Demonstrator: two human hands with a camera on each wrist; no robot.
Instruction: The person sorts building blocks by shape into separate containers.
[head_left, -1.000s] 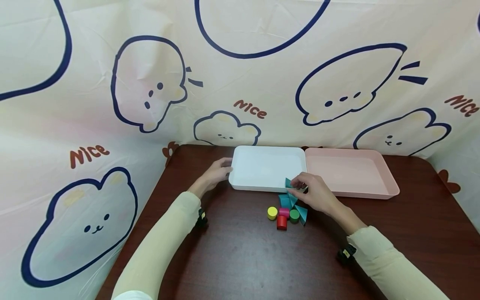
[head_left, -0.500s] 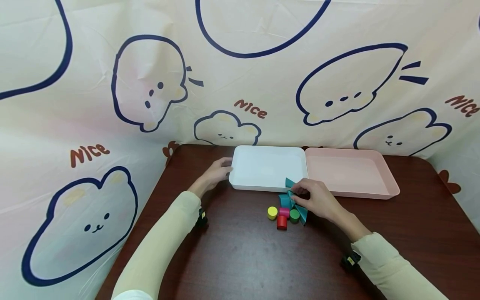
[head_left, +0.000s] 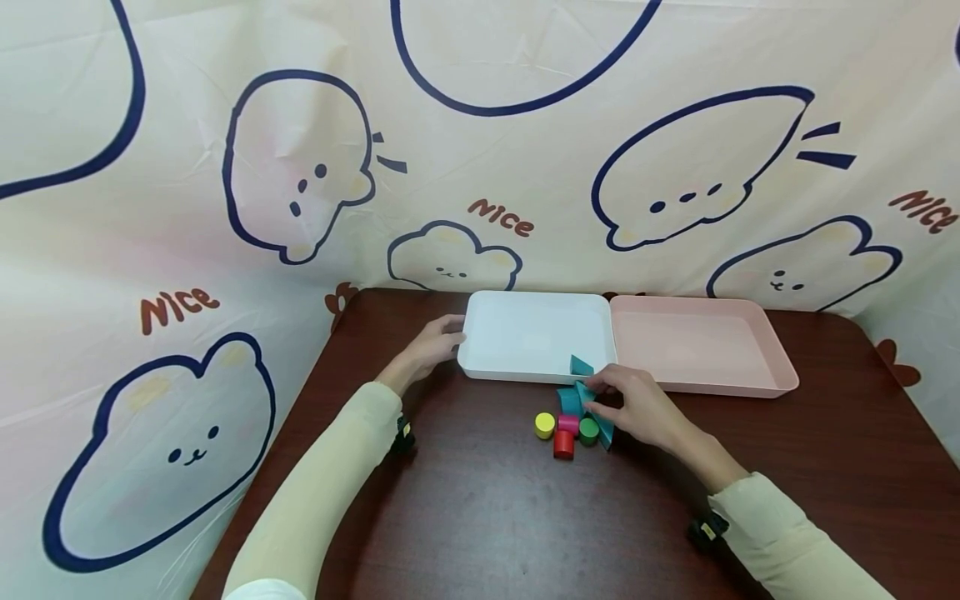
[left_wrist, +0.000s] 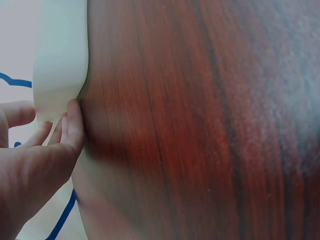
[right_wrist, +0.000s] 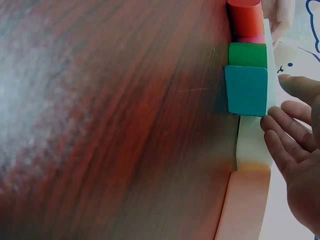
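Cream cloth [head_left: 555, 167] printed with cartoon outlines hung behind a dark wooden table [head_left: 465, 517], where, in the head view, a white tray [head_left: 536, 376] and a pink tray [head_left: 705, 342] stood side by side. One teal block [head_left: 581, 366] was inside the white tray by its near wall; more teal pieces [head_left: 567, 402] were heaped outside that wall, next to a yellow cylinder [head_left: 544, 426], a pink block [head_left: 567, 424], a green cylinder [head_left: 588, 432] and a red cylinder [head_left: 563, 444]. The right hand [head_left: 637, 404] hung over the heap, thumb and fingers parted around the teal pieces' edge; the left hand [head_left: 429, 343] was at the white tray's far-left end. In the left wrist view, its fingertips rested loosely against that end wall, slightly bent rather than clenched. In the right wrist view, the right hand's fingers were relaxed, with a gap between thumb and fingertips and nothing held; whether a fingertip brushed the nearest teal face could not be told. The blocks looked light, stiff, smooth and hard to damage; a pinch across two opposite flat faces should suit the teal ones, since sloping sides might slip, while the cylinders seemed likely to roll and better taken across the curved side.
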